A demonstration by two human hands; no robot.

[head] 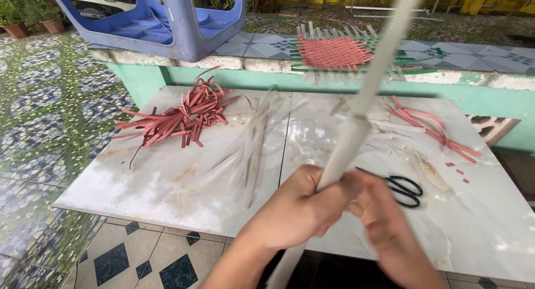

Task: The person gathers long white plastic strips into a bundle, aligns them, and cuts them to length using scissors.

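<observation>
In the head view, the left hand (298,211) closes its fingers around a long white strip (365,94), flat, narrow and smooth like plastic. The right hand (384,227) is blurred; its fingers curl near the same strip just beside the left hand, but whether they grip it cannot be told. The strip is in the air above the table, near the person. Its long axis runs from near and low, under the hands, up to far and right, where it leaves the top edge.

The table (167,183) below is a glossy white marble-like slab with stains. On its far left part lies a loose heap of red strips (181,117), thin and curled. Pale translucent strips (253,149) lie in the middle. A few more red strips (429,130) lie on the right side. Black scissors (401,187) lie flat just right of the hands. On the tiled ledge behind, a square woven mat (334,52) of red and white strips rests beside a blue plastic stool (167,21).
</observation>
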